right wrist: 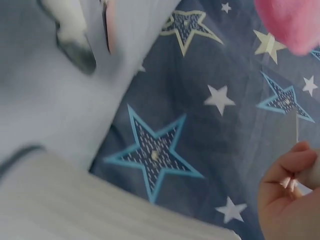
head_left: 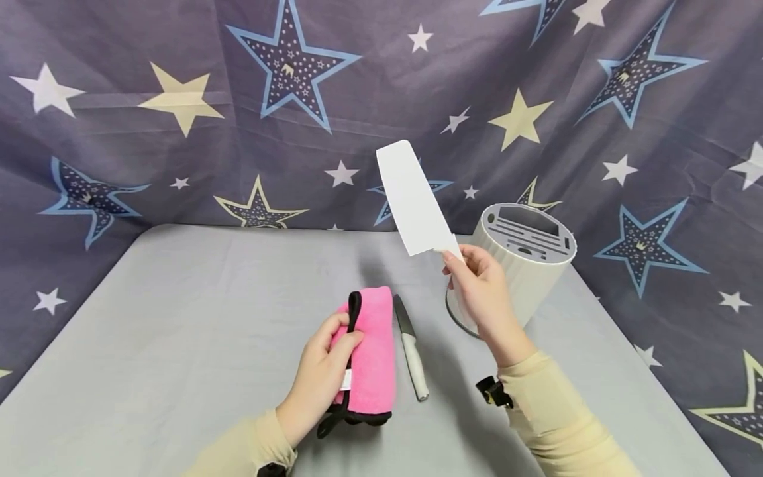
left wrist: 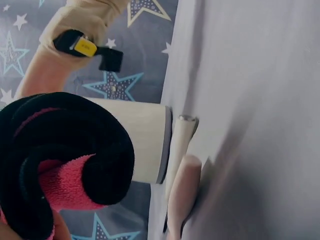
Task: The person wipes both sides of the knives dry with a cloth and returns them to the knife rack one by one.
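My right hand point(head_left: 489, 305) grips the handle of a cleaver point(head_left: 413, 199) and holds it raised, its broad blade looking white and slanting up to the left. A rolled pink cloth point(head_left: 377, 351) with black edging is held in my left hand point(head_left: 316, 374), thumb on its near side, above the table. Just right of the cloth, a knife point(head_left: 414, 361) with a pale handle and dark blade lies on the table. The left wrist view shows a second, pinkish handle point(left wrist: 185, 192) beside a pale one point(left wrist: 178, 145); the cloth's rolled end point(left wrist: 107, 150) fills much of that view.
A ribbed off-white knife block point(head_left: 527, 285) with a grey slotted top stands behind my right hand, tilted in the view. The grey-covered table point(head_left: 179, 318) runs back to a dark curtain point(head_left: 334, 73) printed with stars.
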The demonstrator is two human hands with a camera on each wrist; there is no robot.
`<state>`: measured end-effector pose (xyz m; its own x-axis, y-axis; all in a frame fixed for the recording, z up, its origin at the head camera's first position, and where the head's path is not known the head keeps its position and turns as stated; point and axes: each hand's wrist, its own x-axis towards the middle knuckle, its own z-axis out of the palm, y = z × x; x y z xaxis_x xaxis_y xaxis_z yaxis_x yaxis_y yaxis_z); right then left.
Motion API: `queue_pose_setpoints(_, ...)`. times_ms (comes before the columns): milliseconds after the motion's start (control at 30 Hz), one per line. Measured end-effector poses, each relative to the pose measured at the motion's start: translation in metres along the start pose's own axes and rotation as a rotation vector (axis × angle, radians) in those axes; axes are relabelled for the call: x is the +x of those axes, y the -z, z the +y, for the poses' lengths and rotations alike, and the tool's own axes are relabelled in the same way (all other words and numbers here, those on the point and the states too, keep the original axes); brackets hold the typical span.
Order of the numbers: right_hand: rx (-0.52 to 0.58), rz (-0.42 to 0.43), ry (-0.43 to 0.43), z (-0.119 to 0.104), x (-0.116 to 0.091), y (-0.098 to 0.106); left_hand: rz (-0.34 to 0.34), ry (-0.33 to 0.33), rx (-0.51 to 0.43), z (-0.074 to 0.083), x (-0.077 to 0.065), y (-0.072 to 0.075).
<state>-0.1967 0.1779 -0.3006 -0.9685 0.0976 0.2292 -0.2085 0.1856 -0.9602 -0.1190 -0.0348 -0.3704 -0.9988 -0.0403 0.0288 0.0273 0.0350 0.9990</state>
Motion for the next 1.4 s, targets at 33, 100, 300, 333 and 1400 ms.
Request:
queue_pose_setpoints(33,-0.020,-0.003,0.015,-0.003,0.001,0.004,0.007,-0.002,0.004,0.000,0.001,0.002)
queue_pose_setpoints(100,-0.063,0.005,0.046,-0.009,0.003,0.011,0.017,-0.008,0.006,0.001,0.002,0.006)
queue_pose_setpoints(300,-0.279,0.051,0.185,-0.026,0.008,0.038,0.056,-0.007,0.035,0.003,0.007,0.020)
queue_pose_setpoints(333,-0.342,0.066,0.222,-0.029,0.009,0.043,0.064,-0.008,0.039,0.003,0.008,0.022)
queue_pose_setpoints(1400,-1.267,0.133,0.563,-0.082,0.021,0.185,0.129,0.000,0.072,0.006,0.016,0.048)
